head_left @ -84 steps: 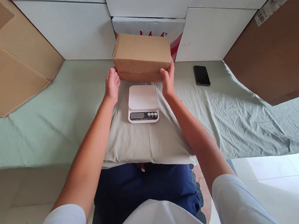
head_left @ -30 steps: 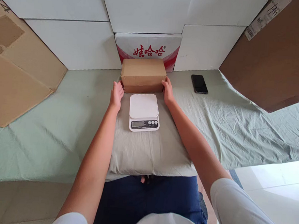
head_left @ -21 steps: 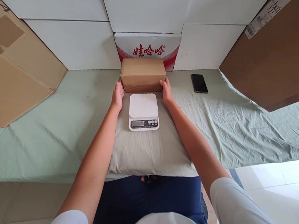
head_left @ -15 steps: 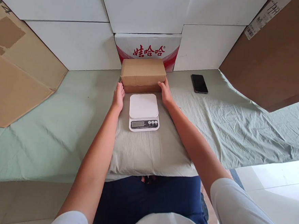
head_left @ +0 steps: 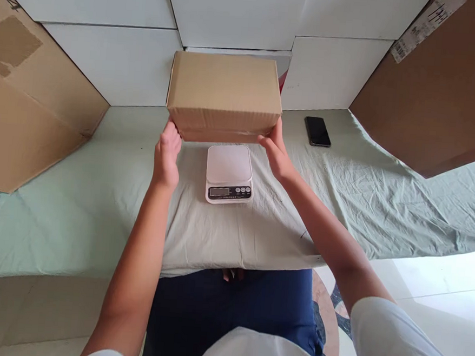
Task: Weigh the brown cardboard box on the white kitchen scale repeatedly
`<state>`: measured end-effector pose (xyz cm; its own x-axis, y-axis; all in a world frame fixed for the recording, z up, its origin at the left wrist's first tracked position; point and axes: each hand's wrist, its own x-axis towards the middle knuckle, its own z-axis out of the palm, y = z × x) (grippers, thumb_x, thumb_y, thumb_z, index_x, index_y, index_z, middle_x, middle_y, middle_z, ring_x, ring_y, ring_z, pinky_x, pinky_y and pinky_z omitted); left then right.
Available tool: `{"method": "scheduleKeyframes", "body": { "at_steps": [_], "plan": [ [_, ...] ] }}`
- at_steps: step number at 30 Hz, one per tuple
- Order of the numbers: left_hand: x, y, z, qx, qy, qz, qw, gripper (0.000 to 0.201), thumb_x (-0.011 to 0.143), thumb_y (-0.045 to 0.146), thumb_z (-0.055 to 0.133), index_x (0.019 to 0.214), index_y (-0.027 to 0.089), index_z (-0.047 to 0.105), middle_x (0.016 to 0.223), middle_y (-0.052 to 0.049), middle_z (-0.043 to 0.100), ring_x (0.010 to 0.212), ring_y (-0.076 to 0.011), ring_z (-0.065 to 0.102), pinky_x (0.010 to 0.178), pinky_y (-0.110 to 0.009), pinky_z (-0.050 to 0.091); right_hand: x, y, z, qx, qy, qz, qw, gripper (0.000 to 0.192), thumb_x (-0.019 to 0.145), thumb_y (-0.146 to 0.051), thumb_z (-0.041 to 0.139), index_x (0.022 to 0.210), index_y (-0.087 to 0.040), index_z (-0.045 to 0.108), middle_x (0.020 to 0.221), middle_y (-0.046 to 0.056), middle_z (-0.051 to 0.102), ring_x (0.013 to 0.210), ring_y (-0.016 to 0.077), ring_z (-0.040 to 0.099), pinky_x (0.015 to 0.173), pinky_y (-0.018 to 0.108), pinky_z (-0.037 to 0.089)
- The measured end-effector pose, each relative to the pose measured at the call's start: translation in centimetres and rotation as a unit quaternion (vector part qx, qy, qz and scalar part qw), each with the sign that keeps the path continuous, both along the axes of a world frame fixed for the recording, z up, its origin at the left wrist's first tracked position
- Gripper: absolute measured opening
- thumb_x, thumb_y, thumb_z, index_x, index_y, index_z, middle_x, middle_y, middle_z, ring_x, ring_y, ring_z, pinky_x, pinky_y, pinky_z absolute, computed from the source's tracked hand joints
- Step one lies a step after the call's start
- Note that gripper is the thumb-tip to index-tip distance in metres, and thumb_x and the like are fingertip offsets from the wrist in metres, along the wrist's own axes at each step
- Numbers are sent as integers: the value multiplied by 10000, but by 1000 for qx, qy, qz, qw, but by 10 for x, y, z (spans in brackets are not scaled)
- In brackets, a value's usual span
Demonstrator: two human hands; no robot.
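A desk (head_left: 111,234) draped in a pale green, creased cloth spans the scene, and white panels (head_left: 236,15) stand along its far side. A large brown carton (head_left: 42,110) stands at the left and a darker carton (head_left: 434,89) at the right, its label near the top. In the middle, a small cardboard box (head_left: 225,90) is held up off the desk, on the far side of the scale as seen from above. The left hand (head_left: 168,154) has its grip at the box's near left lower corner; the right hand (head_left: 275,151) grips the near right lower corner, thumb on the near face, so both grips are holding the box. Just nearer sits the white scale (head_left: 230,166), its grey display and three round buttons along the near edge. Smallest is a black phone (head_left: 318,131), flat on the cloth to the right, well apart from the scale.
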<state>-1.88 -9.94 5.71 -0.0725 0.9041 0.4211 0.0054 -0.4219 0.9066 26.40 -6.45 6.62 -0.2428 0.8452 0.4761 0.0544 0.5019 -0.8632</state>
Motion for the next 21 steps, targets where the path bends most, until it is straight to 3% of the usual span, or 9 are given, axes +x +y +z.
{"method": "scheduleKeyframes", "body": {
  "at_steps": [3,6,11,15,21],
  "plan": [
    [6,-50,-13,-11,1,-13,1000,943,837,920,445,1564,327,535,1725,-46,434,1664,-307,264,1370,-449,210,8,-44,-8,-36,1,17,999,911,879,-679,581,1646,-420,163,1773,-46,271,1683,282,200,1422,528,196],
    [9,-76,-34,-32,-3,-22,999,938,867,899,415,1590,308,500,1747,-85,388,1660,-326,272,1369,-478,205,14,-69,-28,-50,4,19,999,855,905,-626,583,1637,-420,193,1763,-34,282,1663,286,240,1429,528,172],
    [9,-79,-47,-49,0,-16,999,953,864,906,403,1592,298,497,1754,-96,372,1662,-325,264,1367,-483,202,12,-74,-50,-62,23,16,998,841,903,-601,584,1632,-408,210,1727,-3,328,1624,299,293,1422,555,184],
    [8,-77,-47,-61,-19,-13,998,960,840,913,443,1579,305,516,1739,-100,400,1655,-337,279,1361,-497,222,10,-72,-49,-59,26,16,998,836,902,-595,583,1629,-417,210,1725,-7,329,1624,297,294,1425,558,163],
    [14,-83,-48,-76,-39,-9,996,958,811,930,462,1535,313,573,1726,-101,423,1646,-328,303,1356,-480,240,12,-72,-50,-65,17,0,998,856,886,-665,558,1628,-416,211,1768,-33,269,1649,296,260,1413,532,232]
  ]
}}
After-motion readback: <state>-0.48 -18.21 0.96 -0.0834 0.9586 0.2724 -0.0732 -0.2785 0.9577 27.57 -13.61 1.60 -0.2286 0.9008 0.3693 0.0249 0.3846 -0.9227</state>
